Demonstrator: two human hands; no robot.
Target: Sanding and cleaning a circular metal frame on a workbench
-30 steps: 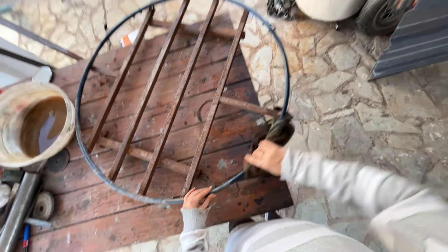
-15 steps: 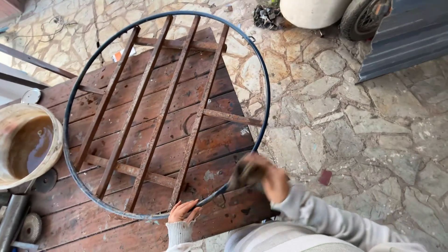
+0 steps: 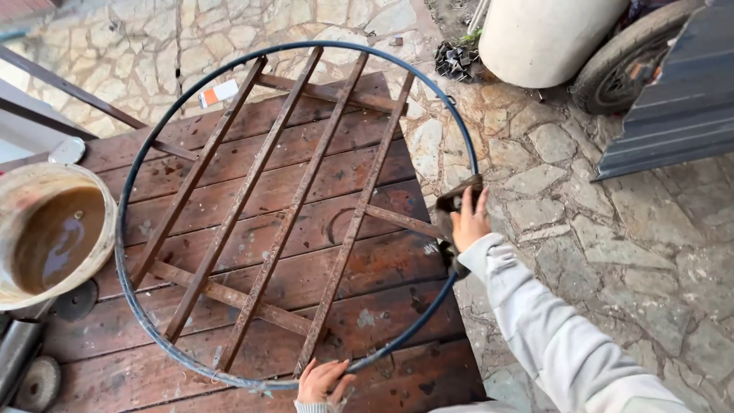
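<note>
A big round metal ring (image 3: 145, 153) lies flat on a brown wood table (image 3: 397, 382). The ring is dark and thin, with rusty bars (image 3: 306, 191) inside it. The long bars run from near left to far right, and short bars cross them. The right hand (image 3: 468, 222) is closed around a dark rag (image 3: 453, 200) and presses it on the right side of the ring. The left hand (image 3: 323, 381) grips the near edge of the ring. A dirty bucket (image 3: 92, 268) of brown water sits on the left. The ground is stone (image 3: 596, 229).
</note>
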